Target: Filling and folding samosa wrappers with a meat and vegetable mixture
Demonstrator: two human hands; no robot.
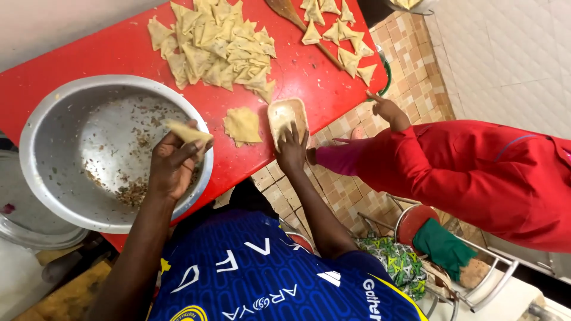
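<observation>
Head view: left hand (173, 163) pinches pastry triangle (189, 132); right hand (291, 148) fingertips hidden in paste tub (286, 119).

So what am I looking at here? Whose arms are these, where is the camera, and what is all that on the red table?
The camera sits on a person's head and looks straight down, so the two bare arms reaching up from the bottom are that person's own. The left hand holds a folded piece of pastry over a big metal bowl, which has only scraps of filling left. The right hand has its fingers in a small pale tub. On the red table lie a flat pastry piece, a large pile of folded triangles, a smaller group and a wooden spoon. The red sleeve and the hand at the table's edge belong to someone else.
</observation>
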